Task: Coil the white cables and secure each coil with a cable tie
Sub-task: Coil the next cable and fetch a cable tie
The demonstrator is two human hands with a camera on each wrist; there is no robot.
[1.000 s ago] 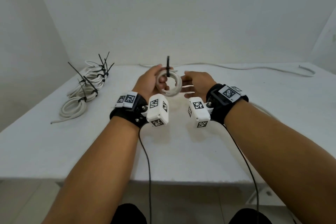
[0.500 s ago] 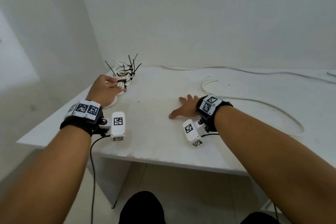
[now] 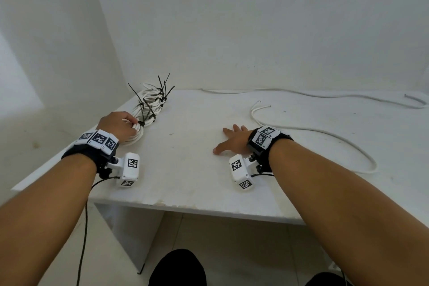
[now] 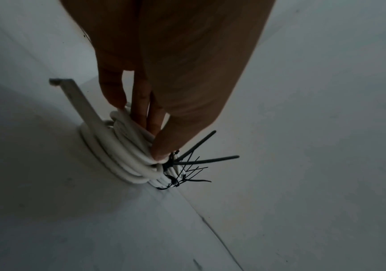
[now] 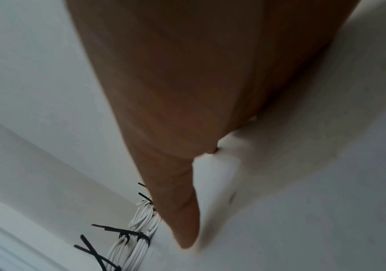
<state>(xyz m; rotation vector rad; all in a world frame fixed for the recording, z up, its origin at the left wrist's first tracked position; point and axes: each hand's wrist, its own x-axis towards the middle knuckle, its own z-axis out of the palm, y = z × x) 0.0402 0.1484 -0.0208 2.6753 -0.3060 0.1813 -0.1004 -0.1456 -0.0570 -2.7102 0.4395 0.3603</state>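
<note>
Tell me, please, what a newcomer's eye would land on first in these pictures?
Probably the pile of tied white coils bristling with black cable ties at the table's far left, where the left hand grips the nearest coil. Then the right hand spread flat mid-table, and a loose white cable beside it.

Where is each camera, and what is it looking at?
Head: on the head, looking down at the table; both forearms and hands show.
Left wrist: looks along the left hand, which holds a tied coil.
Right wrist: looks along the right hand, flat on the table.
All three see the pile of tied coils.
</note>
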